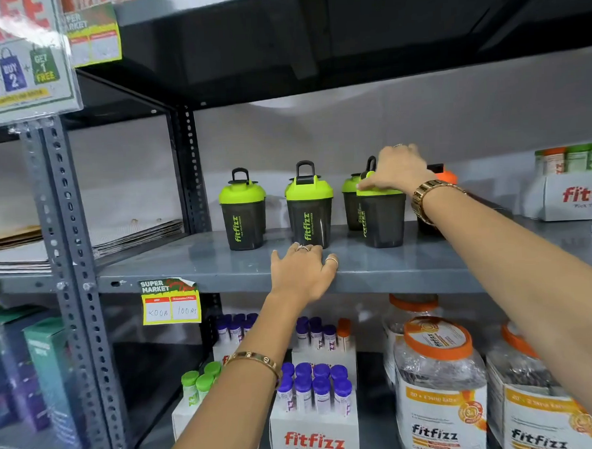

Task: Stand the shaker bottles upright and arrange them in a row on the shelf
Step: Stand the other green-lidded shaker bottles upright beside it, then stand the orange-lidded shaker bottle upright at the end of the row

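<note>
Dark shaker bottles with lime-green lids stand upright on the grey shelf (376, 271). One shaker (243, 220) is at the left and a second shaker (309, 216) stands in the middle. My right hand (400, 170) grips the lid of a third shaker (383, 219). Just behind it stands another green-lidded shaker (351, 204). An orange-lidded shaker (447, 176) is mostly hidden behind my right wrist. My left hand (302, 273) rests flat on the shelf's front edge, fingers spread, its fingertips close to the middle shaker's base.
A white box (566, 198) with tubes stands at the shelf's right end. Below are boxes of purple-capped tubes (313, 391) and big orange-lidded jars (440, 388). A slotted steel upright (67, 236) and a price tag (170, 301) sit at left.
</note>
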### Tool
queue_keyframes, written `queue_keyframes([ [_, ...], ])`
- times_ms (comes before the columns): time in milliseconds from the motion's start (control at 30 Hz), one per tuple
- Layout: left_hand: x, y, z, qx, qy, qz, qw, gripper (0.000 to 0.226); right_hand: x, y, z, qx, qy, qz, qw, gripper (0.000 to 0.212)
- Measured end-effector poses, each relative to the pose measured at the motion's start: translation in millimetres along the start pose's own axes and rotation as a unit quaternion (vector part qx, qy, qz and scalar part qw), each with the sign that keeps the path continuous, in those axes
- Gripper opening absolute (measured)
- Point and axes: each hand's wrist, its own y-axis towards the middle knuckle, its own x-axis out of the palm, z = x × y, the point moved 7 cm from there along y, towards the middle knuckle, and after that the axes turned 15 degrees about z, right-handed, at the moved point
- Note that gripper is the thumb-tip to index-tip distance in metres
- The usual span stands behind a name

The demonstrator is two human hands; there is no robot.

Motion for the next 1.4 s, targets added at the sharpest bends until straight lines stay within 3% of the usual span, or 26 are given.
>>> queue_keyframes([
  [367,5,1,-3,0.005,-0.004,-0.009,1.000,0.047,0,4,18,0.040,0.149,-0.157,0.975,0.038],
  [500,6,2,-3,0.005,-0.002,-0.011,1.000,0.048,1,1,23,0.089,0.270,-0.183,0.941,0.009],
  [600,7,2,-4,0.005,-0.001,-0.008,1.000,0.048,2,-2,23,0.113,0.326,-0.190,0.919,0.021],
  [800,8,3,-5,0.004,-0.004,-0.004,1.000,0.048,6,1,23,0.101,0.330,-0.182,0.921,0.028],
  [1000,6,3,-4,0.017,-0.012,0.014,1.000,0.052,13,-5,28,0.143,0.375,-0.183,0.898,0.033],
  [1033,5,2,-3,0.023,-0.011,0.020,0.999,0.053,12,-4,32,0.147,0.387,-0.170,0.895,0.042],
  [1133,4,-2,1,0.041,0.003,0.032,0.999,0.052,5,-6,51,0.138,0.351,-0.102,0.920,0.065],
  [1300,8,-3,20,0.051,-0.006,0.004,0.999,0.051,3,-20,92,0.125,0.263,-0.070,0.954,0.047],
  [1400,12,-4,38,0.059,-0.008,0.002,0.998,0.051,4,-31,110,0.146,0.225,-0.072,0.961,0.048],
])
